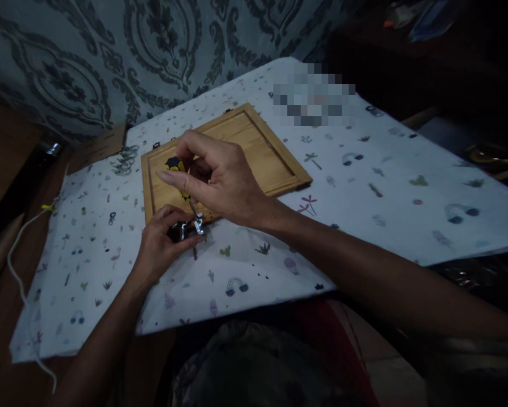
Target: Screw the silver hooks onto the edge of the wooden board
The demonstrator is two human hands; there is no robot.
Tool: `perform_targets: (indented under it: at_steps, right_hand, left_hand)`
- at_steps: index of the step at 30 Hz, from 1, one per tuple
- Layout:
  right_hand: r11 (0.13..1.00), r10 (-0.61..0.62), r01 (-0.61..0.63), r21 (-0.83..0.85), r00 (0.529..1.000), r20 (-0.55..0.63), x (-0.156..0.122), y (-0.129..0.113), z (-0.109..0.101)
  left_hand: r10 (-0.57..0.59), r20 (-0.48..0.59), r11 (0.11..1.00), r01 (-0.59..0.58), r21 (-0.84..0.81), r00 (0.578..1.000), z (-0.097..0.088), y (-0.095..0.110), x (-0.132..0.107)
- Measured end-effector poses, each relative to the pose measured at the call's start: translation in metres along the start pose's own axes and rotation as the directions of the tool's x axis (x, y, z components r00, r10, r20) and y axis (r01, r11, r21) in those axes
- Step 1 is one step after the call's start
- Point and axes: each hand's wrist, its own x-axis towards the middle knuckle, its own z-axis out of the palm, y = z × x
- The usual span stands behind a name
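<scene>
A: Near to far, quick. Closest?

B: The person's lap, dark clothing, too dim for detail. Then the left hand, on the printed cloth at the near edge of the wooden tray.

A: Its grip?

B: Narrow. Fingers are pinched round a small metal fitting that sits against the tray's near rim. I can't tell whether it's a latch or a hinge.

A: Right hand?

B: The right hand is just above and beyond it, fingertips closed round the yellow-and-black handle of a screwdriver. The shaft slants down to the fitting; the tip looks to touch it, partly hidden.

A: Handling?

B: My guess: the fitting is light, stiff and slippery, easy to lose, so pinch it by the sides. The screwdriver is light and rigid; hold it at the handle. The tray looks rigid and lies flat.

A: Farther out?

B: There's a heap of metal clips just beyond the tray's left corner. A white cord trails along the cloth's left edge. A patterned wall covering is at the back, and there's a pixelated patch on the far cloth.
</scene>
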Motion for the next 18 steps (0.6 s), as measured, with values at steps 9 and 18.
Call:
perform_targets:
  at_steps: [9,18]
  right_hand:
    - [1.0,-0.001,-0.001,0.028,0.997,0.075,0.0009,-0.0015,-0.002]
    - [0.993,-0.067,0.054,0.108,0.99,0.12,0.001,0.0008,-0.002]
  left_hand:
    - [-0.003,-0.003,1.0,0.003,-0.004,1.0,0.0002,0.0009,0.0005]
    - [-0.027,0.009,1.0,0.027,-0.001,1.0,-0.0008,0.0033,0.0012]
